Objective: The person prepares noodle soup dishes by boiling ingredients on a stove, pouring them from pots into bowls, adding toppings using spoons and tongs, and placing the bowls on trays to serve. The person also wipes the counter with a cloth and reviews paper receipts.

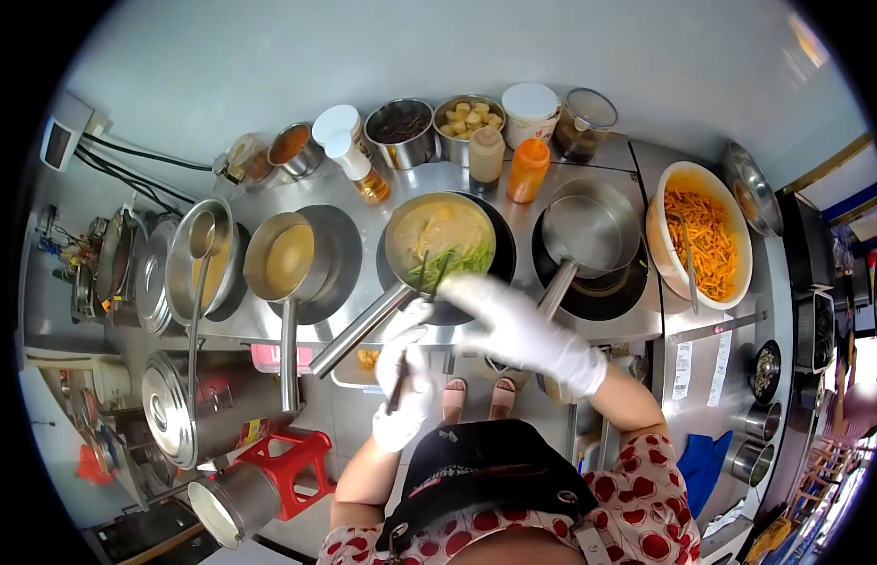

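Observation:
My gloved left hand [406, 377] is closed around a pair of dark chopsticks [401, 381]. Their tips stand slightly apart over the near rim of a steel saucepan [389, 247], whose long handle slants toward the lower left. Inside the pan are cloudy broth [438, 217] and a heap of green vegetables [467, 259] along its near right side. My gloved right hand [500, 325], blurred by motion, is just below the pan's near right edge. Its fingers stretch toward the greens with the thumb apart, and I see nothing held in it.
Other pans stand on the burners: one with yellowish liquid [290, 256] at left, one with clear liquid [589, 226] at right. A tub of orange shreds [702, 240] is far right. Squeeze bottles [529, 169] and ingredient pots [401, 141] line the back. A ladle [198, 282] leans at left.

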Demonstrator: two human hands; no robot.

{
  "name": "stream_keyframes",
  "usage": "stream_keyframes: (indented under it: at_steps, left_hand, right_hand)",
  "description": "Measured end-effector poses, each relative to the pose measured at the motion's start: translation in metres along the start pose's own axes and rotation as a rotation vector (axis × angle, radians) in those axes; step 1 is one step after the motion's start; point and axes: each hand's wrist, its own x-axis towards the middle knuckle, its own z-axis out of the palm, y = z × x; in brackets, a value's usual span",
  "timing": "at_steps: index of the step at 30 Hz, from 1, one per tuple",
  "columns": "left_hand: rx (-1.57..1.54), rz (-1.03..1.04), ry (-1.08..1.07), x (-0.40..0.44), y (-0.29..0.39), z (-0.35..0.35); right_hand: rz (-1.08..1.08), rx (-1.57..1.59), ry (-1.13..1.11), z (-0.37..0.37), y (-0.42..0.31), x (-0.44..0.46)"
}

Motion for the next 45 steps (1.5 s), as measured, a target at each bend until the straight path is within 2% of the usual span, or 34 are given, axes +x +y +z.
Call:
stream_keyframes:
  at_steps: [3,4,5,6,8,10,11,12,13,14,15,16,17,18,19,20,21,23,24,25,26,27,28,29,32,34,35,36,38,39,42,43,45]
  left_hand:
    - [-0.003,-0.132,0.059,0.001,-0.003,-0.018]
    - [0.024,-0.189,0.086,0.001,-0.002,-0.021]
    - [0.004,-0.18,0.133,0.002,0.0,-0.02]
    - [-0.002,-0.209,0.154,0.002,0.002,-0.022]
    - [0.037,-0.279,0.142,0.0,0.001,-0.029]
    - [0.049,-0.273,0.131,0.009,0.006,-0.024]
    - [0.117,-0.196,0.057,0.018,0.004,-0.026]
    - [0.242,-0.115,0.024,0.03,0.007,-0.021]
    - [0.323,-0.039,-0.002,0.043,0.01,-0.013]
    - [0.353,0.046,-0.064,0.057,0.015,-0.003]
    - [0.331,0.174,-0.103,0.063,0.011,0.009]
    - [0.444,0.179,-0.206,0.058,0.012,0.018]
    - [0.618,0.055,-0.296,0.057,0.032,0.031]
    - [0.493,0.047,-0.252,0.048,0.038,0.035]
    - [0.456,0.125,-0.233,0.025,0.032,0.034]
    - [0.402,0.202,-0.242,-0.005,0.019,0.028]
    - [0.328,0.156,-0.32,-0.039,0.004,0.018]
    - [0.394,-0.071,-0.433,-0.105,-0.035,-0.009]
    - [0.471,-0.156,-0.525,-0.138,-0.067,-0.032]
    - [0.485,-0.349,-0.341,-0.18,-0.104,-0.048]
    - [0.593,-0.185,-0.356,-0.189,-0.123,-0.077]
    - [0.74,-0.568,-0.489,-0.23,-0.174,-0.106]
    - [0.952,-0.701,-0.607,-0.245,-0.218,-0.126]
    - [1.025,-0.651,-0.602,-0.246,-0.247,-0.143]
    - [1.215,-0.554,-0.697,-0.266,-0.357,-0.17]
    - [1.248,-0.505,-1.025,-0.258,-0.412,-0.16]
    - [1.258,-0.476,-1.192,-0.258,-0.431,-0.152]
    - [1.327,-0.248,-1.374,-0.257,-0.439,-0.144]
    - [1.422,0.202,-1.445,-0.26,-0.454,-0.14]
    - [1.35,0.281,-1.466,-0.265,-0.468,-0.141]
    - [1.172,0.05,-1.435,-0.275,-0.482,-0.132]
    - [1.099,-0.265,-1.423,-0.273,-0.483,-0.127]
    - [1.013,-0.414,-1.287,-0.297,-0.519,-0.131]
  right_hand:
    - [0.515,0.233,0.546,-0.055,0.064,0.021]
    - [0.544,-0.104,0.653,-0.055,0.136,0.019]
    - [0.553,-0.238,0.79,-0.058,0.163,0.025]
    - [0.52,-0.259,0.824,-0.058,0.197,0.027]
    - [0.569,-0.303,0.819,-0.056,0.199,0.036]
    - [0.49,-0.019,0.727,-0.051,0.138,0.038]
    - [0.451,0.12,0.669,-0.039,0.11,0.034]
    - [0.079,-0.086,0.547,-0.02,0.099,0.028]
    - [0.004,-0.138,0.335,-0.019,0.042,0.034]
    - [-0.044,-0.061,0.129,-0.014,0.009,0.041]
    - [-0.036,0.079,0.101,-0.001,0.008,0.04]
    - [0.123,0.59,0.046,0.004,-0.003,0.042]
    - [0.308,1.097,0.08,0.009,-0.014,0.043]
    - [0.17,0.815,0.063,0.001,-0.003,0.044]
    - [0.042,0.493,0.084,-0.006,0.009,0.046]
    - [-0.069,0.206,0.141,-0.013,0.021,0.048]
    - [0.126,0.156,0.222,-0.017,0.018,0.044]
    - [0.215,0.055,0.2,-0.035,0.027,0.038]
    - [0.356,0.07,0.235,-0.038,0.027,0.032]
    - [0.496,0.09,0.271,-0.041,0.028,0.027]
    - [0.675,0.178,0.319,-0.045,0.013,0.025]
    - [0.655,0.24,0.427,-0.043,0.011,0.02]
    - [0.517,0.079,0.426,-0.046,0.008,0.015]
    - [0.446,0.03,0.441,-0.049,0.015,0.005]
    - [0.28,0.211,0.556,-0.05,0.032,-0.023]
    - [0.162,0.269,0.562,-0.059,0.057,-0.044]
    - [0.218,0.143,0.624,-0.061,0.058,-0.052]
    - [0.217,0.153,0.647,-0.064,0.062,-0.06]
    - [0.224,0.252,0.757,-0.071,0.069,-0.078]
    - [0.199,0.317,0.704,-0.072,0.067,-0.087]
    - [0.183,0.167,0.738,-0.068,0.056,-0.097]
    - [0.169,0.148,0.729,-0.069,0.054,-0.101]
    - [0.193,0.236,0.821,-0.069,0.052,-0.105]
